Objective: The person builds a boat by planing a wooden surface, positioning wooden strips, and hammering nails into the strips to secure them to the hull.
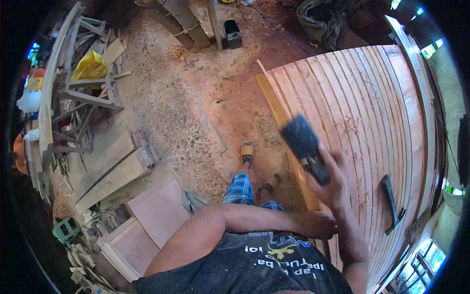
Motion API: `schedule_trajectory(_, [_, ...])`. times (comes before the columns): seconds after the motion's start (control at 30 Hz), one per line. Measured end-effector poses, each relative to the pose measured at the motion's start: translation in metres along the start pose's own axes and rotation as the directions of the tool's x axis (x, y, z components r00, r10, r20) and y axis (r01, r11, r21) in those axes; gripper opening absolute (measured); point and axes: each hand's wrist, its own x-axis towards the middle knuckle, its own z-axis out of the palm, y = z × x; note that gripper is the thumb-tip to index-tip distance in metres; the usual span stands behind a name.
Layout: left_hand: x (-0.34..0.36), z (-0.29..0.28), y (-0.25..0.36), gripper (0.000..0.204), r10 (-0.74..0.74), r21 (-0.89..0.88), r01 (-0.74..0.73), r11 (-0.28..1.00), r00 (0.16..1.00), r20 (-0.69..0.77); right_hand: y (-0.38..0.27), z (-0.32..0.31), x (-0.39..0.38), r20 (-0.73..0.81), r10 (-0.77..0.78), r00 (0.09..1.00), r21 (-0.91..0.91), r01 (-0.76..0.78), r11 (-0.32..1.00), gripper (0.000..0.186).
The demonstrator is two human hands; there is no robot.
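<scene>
My right hand (332,174) grips a dark rectangular block tool (301,139), slightly blurred, over the raised long edge strip (269,93) of a slatted wooden panel (352,98). My left hand (318,225) reaches across my body to the same edge, low beside my right wrist; its fingers are mostly hidden. A black metal tool with a long handle (389,198) lies on the slats at the right, and curly shavings are scattered over them.
A wooden rack (88,100) with boards and a yellow bag (90,63) stands at left. Flat panels (156,206) and planks (112,181) lie at lower left. A black container (232,34), leaning boards (181,27) and a cable sit at the back of the dusty floor (186,108).
</scene>
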Motion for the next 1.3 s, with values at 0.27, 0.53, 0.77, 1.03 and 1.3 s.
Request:
schedule_trajectory(0.27, [0.005, -0.045, 0.019, 0.018, 0.197, 0.317, -0.263, 0.911, 0.954, 0.225, -0.009, 0.061, 0.211, -0.179, -0.045, 0.983, -0.156, 0.017, 0.988, 0.056])
schedule_trajectory(0.53, [0.001, 0.009, 0.001, 0.018, -0.049, -0.568, -0.066, 0.821, 0.982, -0.184, -0.011, 0.009, 0.009, 0.015, -0.005, 1.0, 0.018, 0.005, 1.0, 0.072])
schedule_trajectory(0.77, [0.001, 0.012, -0.022, 0.017, 0.409, 0.444, -0.338, 0.83, 0.91, -0.072, 0.002, 0.055, 0.246, -0.083, 0.012, 0.996, -0.182, -0.027, 0.983, 0.061])
schedule_trajectory(1.03, [0.017, -0.069, 0.018, 0.009, 0.089, 0.31, -0.16, 0.937, 0.969, 0.231, 0.078, -0.033, 0.052, -0.298, 0.127, 0.946, -0.13, -0.172, 0.977, 0.054])
schedule_trajectory(1.3, [0.03, -0.136, 0.064, 0.015, 0.067, 0.231, -0.168, 0.958, 0.919, 0.389, 0.056, -0.121, -0.136, -0.317, 0.321, 0.893, -0.045, -0.352, 0.935, 0.041])
